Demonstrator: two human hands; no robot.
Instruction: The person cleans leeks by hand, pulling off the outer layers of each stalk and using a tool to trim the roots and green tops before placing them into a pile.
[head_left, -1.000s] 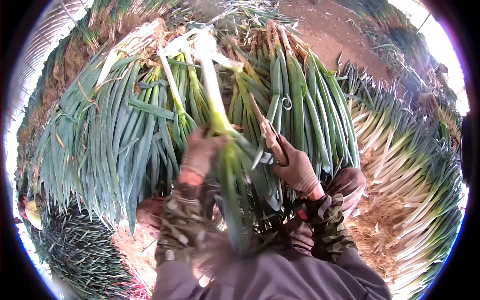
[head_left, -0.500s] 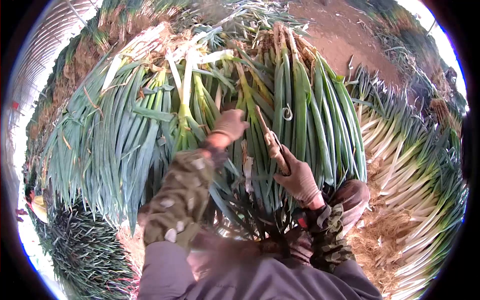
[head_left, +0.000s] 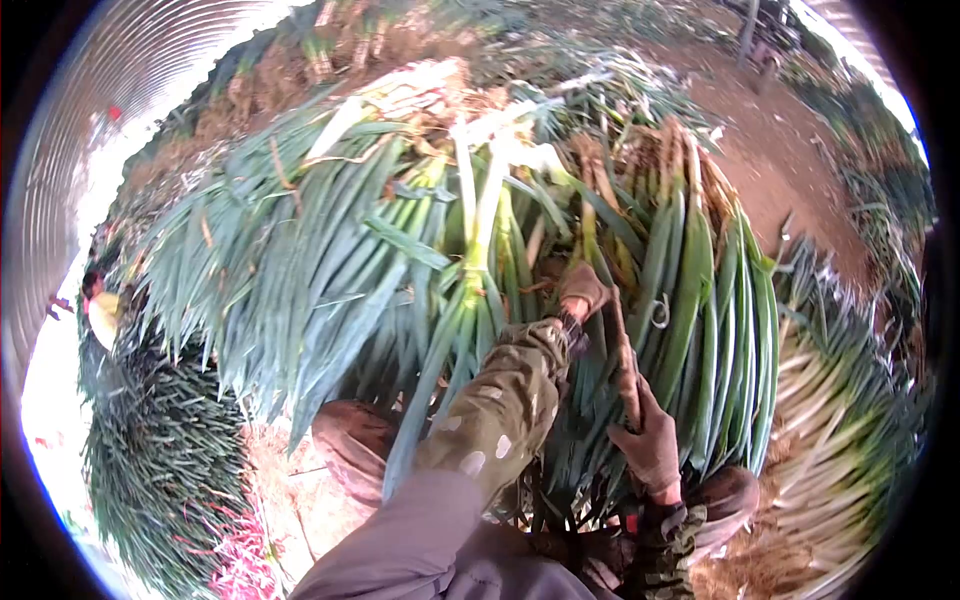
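A big heap of green onions lies in front of me, roots away from me and long green leaves hanging my way. My left hand, in a brownish glove, is closed among the stalks at the middle of the heap; what its fingers hold is hidden. My right hand, gloved too, grips the near end of a long, narrow brown stick-like tool. The tool points up and away, its far end close beside my left hand. Under my right hand lie the leaves of the right-hand bundle.
Rows of green onions with white stalks lie at the right. At the lower left stands a dense dark green pile, with pink strings beside it. Bare soil shows at the upper right. A person in yellow is at the far left.
The view has swung left, so the heap sits further right in it. My left hand now shows nearer the tool's far end, and the tool stands more upright in view.
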